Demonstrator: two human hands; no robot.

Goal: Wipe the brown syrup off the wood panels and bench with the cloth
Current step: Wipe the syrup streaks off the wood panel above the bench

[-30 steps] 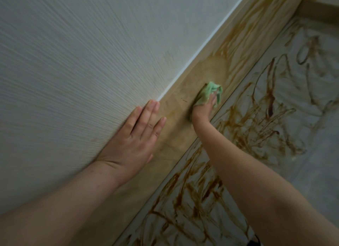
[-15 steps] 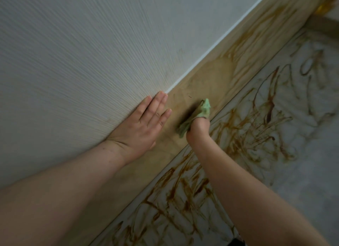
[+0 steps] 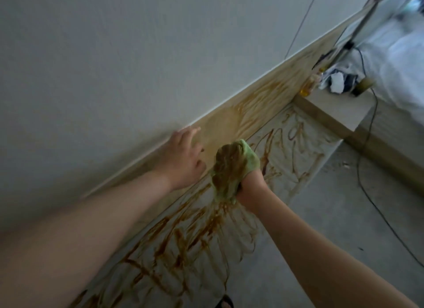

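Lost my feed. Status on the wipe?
Right hand grips soiled cloth. Left hand open, at wood panel. Bench streaked with syrup. Nothing blocking.

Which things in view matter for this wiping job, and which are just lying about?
Job:
- cloth, stained brown, gripped by the right hand
- left hand by the wood panel
- syrup streaks on the bench

Lying about:
- black cable on the floor
- amber container
- tan roll
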